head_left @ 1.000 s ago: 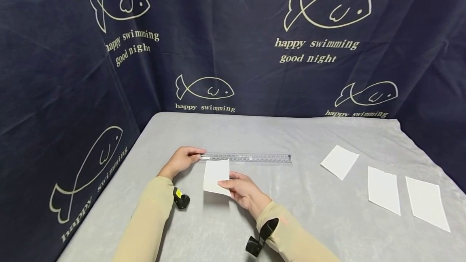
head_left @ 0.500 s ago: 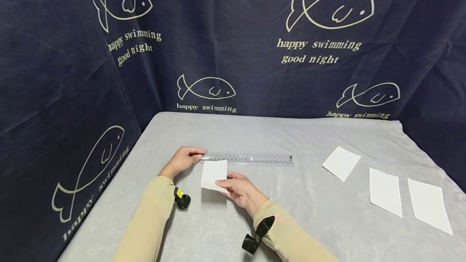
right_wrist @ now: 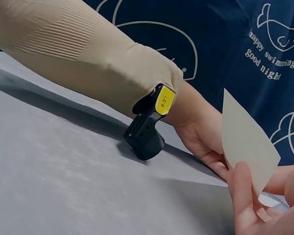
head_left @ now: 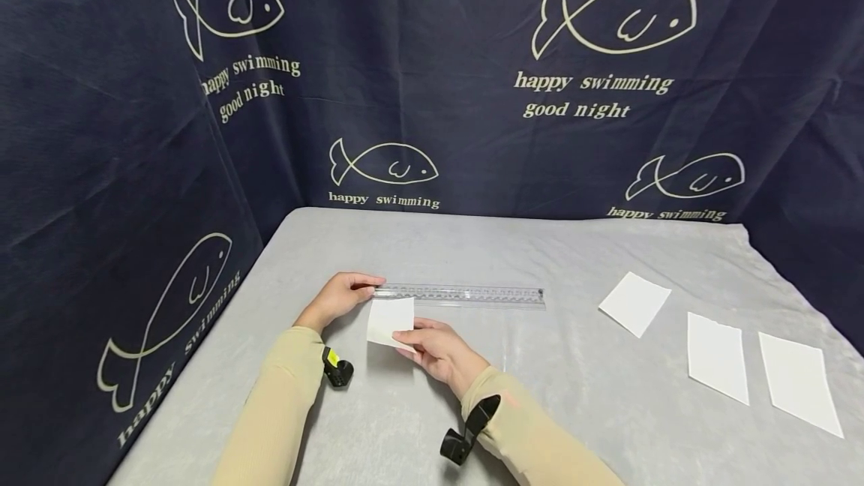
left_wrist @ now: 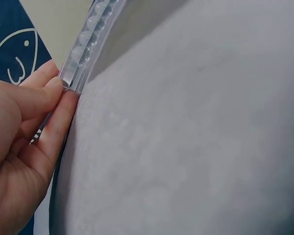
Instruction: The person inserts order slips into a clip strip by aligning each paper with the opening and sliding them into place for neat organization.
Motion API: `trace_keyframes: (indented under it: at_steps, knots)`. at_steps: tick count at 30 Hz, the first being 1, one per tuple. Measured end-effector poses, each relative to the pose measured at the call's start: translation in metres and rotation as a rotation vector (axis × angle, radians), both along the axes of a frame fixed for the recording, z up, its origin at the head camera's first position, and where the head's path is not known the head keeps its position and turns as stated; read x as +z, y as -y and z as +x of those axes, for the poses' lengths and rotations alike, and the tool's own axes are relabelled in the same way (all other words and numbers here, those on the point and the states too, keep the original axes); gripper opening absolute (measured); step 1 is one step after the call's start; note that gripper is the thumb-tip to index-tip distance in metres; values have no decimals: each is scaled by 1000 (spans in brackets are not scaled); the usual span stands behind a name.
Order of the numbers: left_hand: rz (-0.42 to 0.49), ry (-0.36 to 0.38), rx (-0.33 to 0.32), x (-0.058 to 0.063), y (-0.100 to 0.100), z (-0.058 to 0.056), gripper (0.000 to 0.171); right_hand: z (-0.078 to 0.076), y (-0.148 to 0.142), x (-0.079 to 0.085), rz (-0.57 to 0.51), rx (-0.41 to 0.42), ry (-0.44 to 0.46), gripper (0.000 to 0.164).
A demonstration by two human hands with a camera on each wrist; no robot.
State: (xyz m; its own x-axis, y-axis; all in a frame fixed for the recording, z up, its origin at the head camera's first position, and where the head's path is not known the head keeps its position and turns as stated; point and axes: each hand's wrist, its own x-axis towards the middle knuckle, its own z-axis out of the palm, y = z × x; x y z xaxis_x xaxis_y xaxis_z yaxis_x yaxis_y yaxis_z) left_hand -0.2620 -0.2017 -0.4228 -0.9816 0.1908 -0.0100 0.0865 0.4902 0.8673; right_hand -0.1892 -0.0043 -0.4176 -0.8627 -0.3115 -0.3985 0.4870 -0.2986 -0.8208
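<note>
My left hand (head_left: 340,297) pinches the left end of a clear ruler (head_left: 466,293), which runs left to right across the table. In the left wrist view, the thumb lies over the ruler's end (left_wrist: 85,49) with fingers beneath it. With thumb and fingers, my right hand (head_left: 439,351) pinches the lower right corner of a white sheet of paper (head_left: 390,321). That paper is raised, tilted, and in front of the ruler's left part in the head view. The right wrist view shows the paper (right_wrist: 247,147) slightly bent, with the thumb against its face.
Several white paper pieces lie or are held here: one piece (head_left: 635,304) lies right of the ruler, another (head_left: 718,357) nearer, and a third (head_left: 801,383) at the far right. A grey cloth covers the table (head_left: 567,426). Dark blue fish-print curtains (head_left: 472,81) stand behind and at the sides.
My right hand has moved a little to the left with the paper, which now looks shorter as it tips. The left hand stays at the ruler's end.
</note>
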Motion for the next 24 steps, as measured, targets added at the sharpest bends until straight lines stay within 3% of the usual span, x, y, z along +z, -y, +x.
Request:
trace_keyframes:
  at_steps: [13,24]
  knots:
    - [108,49,-83,-3,8,-5,28,-7,10,-1,-47,4,27,40]
    - [136,74,-84,-5,9,-8,29,-9,17,0,-116,33,43,36]
